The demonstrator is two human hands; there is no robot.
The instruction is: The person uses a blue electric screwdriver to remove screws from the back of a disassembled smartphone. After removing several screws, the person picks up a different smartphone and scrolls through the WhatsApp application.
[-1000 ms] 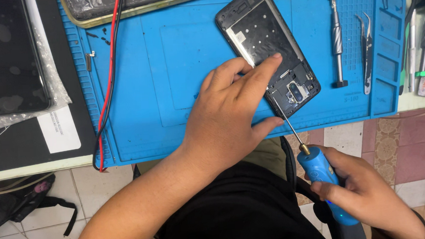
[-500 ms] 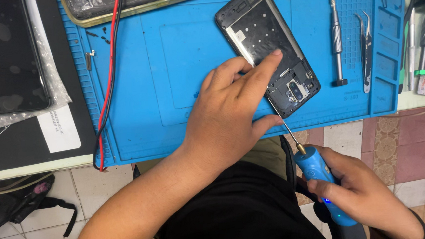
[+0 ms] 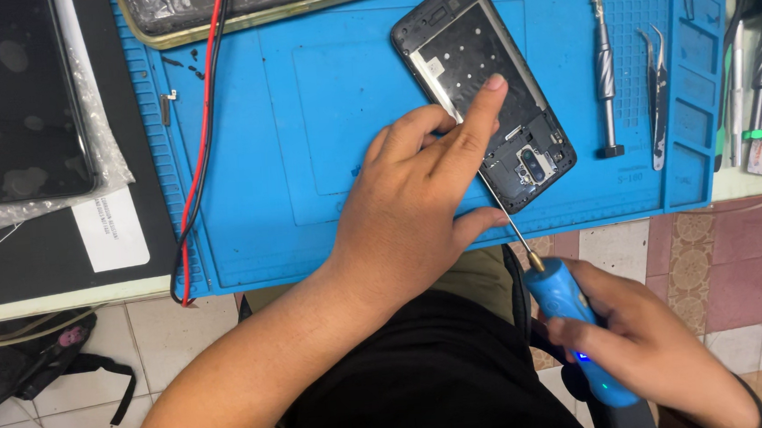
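The left hand (image 3: 407, 212) is pressing spread fingers on the opened phone (image 3: 483, 89); the right hand (image 3: 645, 348) is gripping the blue screwdriver (image 3: 572, 317) tightly.

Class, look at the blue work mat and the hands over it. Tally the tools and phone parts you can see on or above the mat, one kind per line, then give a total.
Phone frame, under the left hand: 1
Phone at the top edge: 1
Blue screwdriver, in the right hand: 1
Metal screwdriver: 1
Tweezers: 1
Total: 5
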